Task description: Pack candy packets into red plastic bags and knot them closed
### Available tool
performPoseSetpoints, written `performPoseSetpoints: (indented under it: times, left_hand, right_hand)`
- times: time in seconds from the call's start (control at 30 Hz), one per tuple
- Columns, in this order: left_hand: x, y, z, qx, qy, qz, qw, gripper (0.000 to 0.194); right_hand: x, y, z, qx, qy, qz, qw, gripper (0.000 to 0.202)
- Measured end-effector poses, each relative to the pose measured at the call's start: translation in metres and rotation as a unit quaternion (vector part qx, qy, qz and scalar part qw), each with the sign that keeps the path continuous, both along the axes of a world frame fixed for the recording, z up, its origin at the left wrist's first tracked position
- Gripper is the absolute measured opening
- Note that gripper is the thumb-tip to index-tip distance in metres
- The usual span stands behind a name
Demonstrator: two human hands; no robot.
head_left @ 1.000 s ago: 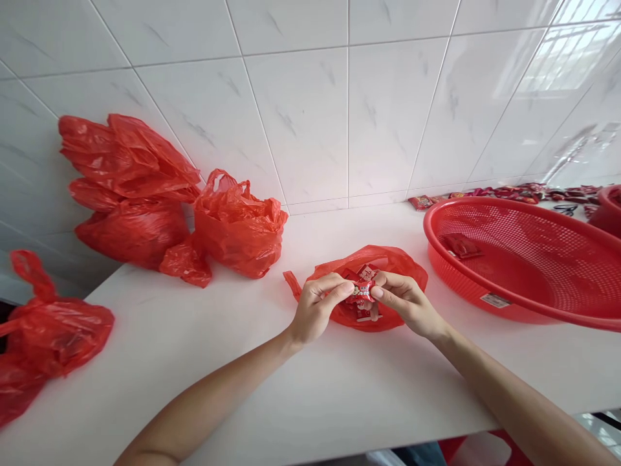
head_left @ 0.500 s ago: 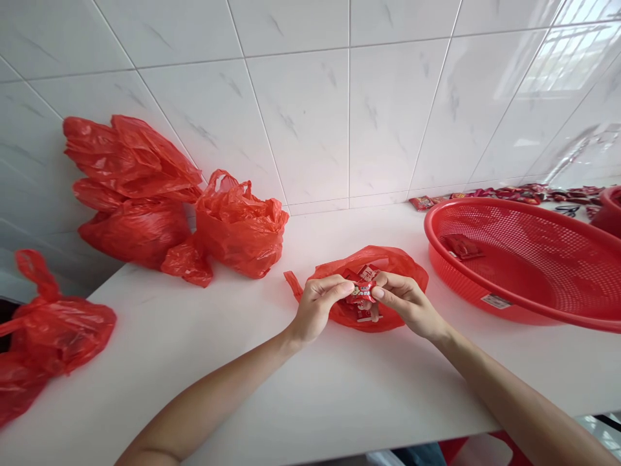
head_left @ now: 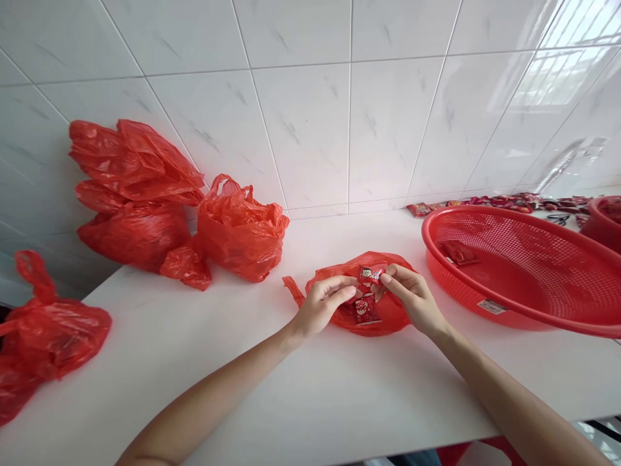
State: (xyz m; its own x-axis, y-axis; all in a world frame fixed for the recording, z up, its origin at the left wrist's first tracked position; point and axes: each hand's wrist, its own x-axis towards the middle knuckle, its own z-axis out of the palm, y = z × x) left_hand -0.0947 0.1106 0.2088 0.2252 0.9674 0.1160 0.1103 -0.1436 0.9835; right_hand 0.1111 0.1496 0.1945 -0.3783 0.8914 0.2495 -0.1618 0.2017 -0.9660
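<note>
Right fingers (head_left: 385,278) pinch 1 red packet (head_left: 370,275).

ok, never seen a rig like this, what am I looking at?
No robot: these are a person's bare hands, and every picture comes from one head-worn camera looking forward and down. The right hand pinches a small, shiny red printed packet above an open red plastic bag with more packets in it. The left hand is close by; whether it touches the pinched packet is unclear. The white tabletop also bears a big red plastic mesh basket to the right and bulging red plastic bags to the left. More small packets lie along the tiled wall.
</note>
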Motion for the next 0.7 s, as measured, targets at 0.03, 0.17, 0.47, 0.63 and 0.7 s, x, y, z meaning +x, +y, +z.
performPoseSetpoints:
  times: [0.03,0.17,0.47,0.63,0.7]
  left_hand:
    - [0.000,0.000,-0.002,0.000,0.018,-0.005,1.000,0.025]
    - [-0.001,0.001,-0.013,0.065,0.151,-0.005,0.986,0.030]
    - [-0.010,0.002,-0.027,0.131,0.347,0.002,0.929,0.065]
    - [-0.015,0.003,-0.015,0.090,0.407,0.020,0.909,0.078]
    - [-0.020,0.005,-0.010,0.088,0.420,0.026,0.903,0.079]
  right_hand:
    - [0.000,0.000,0.001,0.003,-0.001,-0.001,1.000,0.033]
    - [0.003,0.001,0.004,0.014,-0.017,-0.028,0.999,0.031]
    - [0.005,0.008,-0.011,0.128,-0.200,-0.139,0.961,0.019]
    - [0.017,0.017,-0.015,0.281,-0.378,-0.163,0.867,0.028]
    - [0.025,0.021,-0.017,0.306,-0.429,-0.156,0.835,0.044]
